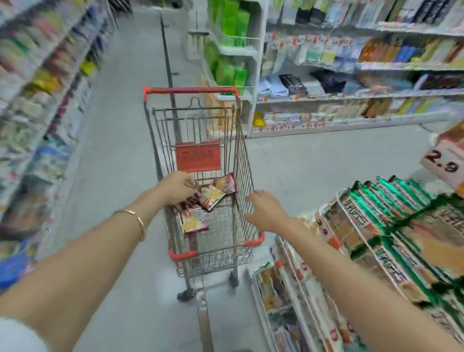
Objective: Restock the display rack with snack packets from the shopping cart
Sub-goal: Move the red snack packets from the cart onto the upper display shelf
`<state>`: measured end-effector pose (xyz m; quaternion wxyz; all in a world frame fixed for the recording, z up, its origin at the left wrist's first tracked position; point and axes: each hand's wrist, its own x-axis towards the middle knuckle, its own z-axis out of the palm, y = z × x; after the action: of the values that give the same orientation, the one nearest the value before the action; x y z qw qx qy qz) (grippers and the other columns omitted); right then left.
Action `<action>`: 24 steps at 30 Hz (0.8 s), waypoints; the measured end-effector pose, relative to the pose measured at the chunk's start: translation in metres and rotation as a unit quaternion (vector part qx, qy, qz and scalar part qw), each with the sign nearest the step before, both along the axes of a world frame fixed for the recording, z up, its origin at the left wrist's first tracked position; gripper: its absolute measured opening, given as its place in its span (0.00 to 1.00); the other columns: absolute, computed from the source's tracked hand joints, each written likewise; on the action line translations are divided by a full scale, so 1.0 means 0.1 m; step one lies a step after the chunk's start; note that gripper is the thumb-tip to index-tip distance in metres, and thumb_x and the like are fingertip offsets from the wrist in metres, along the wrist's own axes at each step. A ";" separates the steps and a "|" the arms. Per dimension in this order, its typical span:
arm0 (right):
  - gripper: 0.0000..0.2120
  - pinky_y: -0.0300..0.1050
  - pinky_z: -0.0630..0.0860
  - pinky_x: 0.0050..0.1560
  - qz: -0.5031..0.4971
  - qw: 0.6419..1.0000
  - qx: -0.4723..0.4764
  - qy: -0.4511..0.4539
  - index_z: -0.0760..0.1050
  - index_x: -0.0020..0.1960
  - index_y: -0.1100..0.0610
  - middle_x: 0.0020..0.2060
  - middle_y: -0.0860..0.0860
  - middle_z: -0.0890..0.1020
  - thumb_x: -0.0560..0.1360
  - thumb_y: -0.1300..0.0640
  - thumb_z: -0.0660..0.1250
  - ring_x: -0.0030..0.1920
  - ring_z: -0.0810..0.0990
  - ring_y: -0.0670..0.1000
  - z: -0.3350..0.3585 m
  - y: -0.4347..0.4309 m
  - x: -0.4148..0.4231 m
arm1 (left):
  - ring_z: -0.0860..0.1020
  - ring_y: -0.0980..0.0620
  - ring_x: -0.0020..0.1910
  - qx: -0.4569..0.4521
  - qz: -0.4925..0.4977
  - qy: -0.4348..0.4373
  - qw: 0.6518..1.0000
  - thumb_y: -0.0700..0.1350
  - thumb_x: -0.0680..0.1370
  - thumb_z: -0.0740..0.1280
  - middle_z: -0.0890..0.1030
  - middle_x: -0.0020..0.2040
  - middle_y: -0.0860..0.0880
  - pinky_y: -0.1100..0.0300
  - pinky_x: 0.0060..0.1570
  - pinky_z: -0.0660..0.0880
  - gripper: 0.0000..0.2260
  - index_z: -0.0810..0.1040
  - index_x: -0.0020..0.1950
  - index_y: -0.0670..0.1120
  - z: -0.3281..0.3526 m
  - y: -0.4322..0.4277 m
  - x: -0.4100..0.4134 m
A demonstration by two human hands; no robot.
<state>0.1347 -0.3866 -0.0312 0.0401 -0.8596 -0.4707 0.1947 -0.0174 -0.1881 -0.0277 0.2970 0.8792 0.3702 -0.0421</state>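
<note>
A wire shopping cart with red trim stands in the aisle ahead of me. Inside it lie maroon and yellow snack packets. My left hand reaches over the cart's left side and pinches a maroon snack packet that is lifted above the others. My right hand hovers by the cart's right wall with fingers spread, holding nothing. The display rack at my lower right holds rows of green-edged packets.
Stocked shelves line both sides of the aisle, the left ones blurred. A white shelf unit with green packs stands just beyond the cart. A price tag reading 2.9 hangs at the right. Grey floor runs left of the cart.
</note>
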 end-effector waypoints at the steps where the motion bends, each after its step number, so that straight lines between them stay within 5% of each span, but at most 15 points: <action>1: 0.20 0.53 0.65 0.69 0.010 1.000 -0.015 0.016 0.73 0.66 0.61 0.67 0.59 0.73 0.76 0.55 0.65 0.69 0.68 0.59 -0.11 0.10 0.04 | 0.80 0.46 0.56 -0.017 0.014 0.001 1.000 0.41 0.79 0.67 0.80 0.61 0.44 0.50 0.58 0.77 0.10 0.80 0.60 0.42 -0.11 0.06 0.00; 7: 0.21 0.48 0.70 0.63 0.009 0.985 -0.089 0.148 0.70 0.71 0.62 0.70 0.57 0.73 0.80 0.56 0.64 0.60 0.75 0.53 -0.80 0.63 0.55 | 0.76 0.47 0.62 -0.110 0.093 -0.007 0.990 0.38 0.79 0.66 0.79 0.64 0.45 0.53 0.64 0.72 0.12 0.80 0.61 0.44 -0.71 0.51 0.27; 11: 0.19 0.50 0.68 0.68 -0.023 0.971 -0.101 0.217 0.72 0.69 0.63 0.69 0.58 0.74 0.81 0.56 0.63 0.68 0.73 0.57 -1.31 1.10 1.04 | 0.78 0.49 0.58 -0.176 0.169 -0.031 0.969 0.38 0.79 0.66 0.79 0.58 0.49 0.51 0.62 0.75 0.08 0.81 0.55 0.46 -1.13 0.88 0.68; 15: 0.16 0.56 0.72 0.65 -0.131 0.945 -0.080 0.290 0.76 0.59 0.72 0.64 0.66 0.76 0.81 0.59 0.62 0.64 0.76 0.63 -1.64 1.50 1.40 | 0.81 0.52 0.47 -0.269 0.338 -0.091 0.897 0.39 0.81 0.64 0.81 0.53 0.46 0.63 0.40 0.76 0.08 0.79 0.58 0.42 -1.44 1.07 0.98; 17: 0.13 0.54 0.72 0.64 -0.169 0.930 -0.079 0.317 0.77 0.55 0.70 0.65 0.65 0.75 0.81 0.60 0.62 0.66 0.75 0.62 -1.86 1.76 1.59 | 0.81 0.49 0.48 -0.300 0.387 -0.102 0.866 0.40 0.81 0.64 0.82 0.53 0.43 0.62 0.41 0.77 0.05 0.79 0.53 0.43 -1.68 1.17 1.11; 21: 0.16 0.46 0.74 0.49 -0.199 0.916 -0.107 0.332 0.75 0.64 0.69 0.62 0.65 0.78 0.80 0.63 0.59 0.51 0.78 0.56 -2.21 2.23 1.78 | 0.80 0.48 0.47 -0.344 0.445 -0.089 0.822 0.38 0.81 0.64 0.81 0.54 0.39 0.58 0.48 0.79 0.05 0.78 0.53 0.39 -2.05 1.25 1.21; 24: 0.15 0.47 0.76 0.52 -0.199 0.911 -0.112 0.344 0.75 0.64 0.68 0.59 0.63 0.79 0.81 0.61 0.59 0.55 0.77 0.58 -2.45 2.57 1.84 | 0.80 0.48 0.45 -0.352 0.474 -0.073 0.804 0.39 0.81 0.64 0.82 0.53 0.39 0.55 0.53 0.79 0.04 0.78 0.50 0.40 -2.23 1.35 1.28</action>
<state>0.3187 -0.1301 -0.2759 0.1411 -0.8140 -0.2223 0.5177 0.1103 -0.0532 -0.2504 0.5954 0.4293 0.6779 0.0405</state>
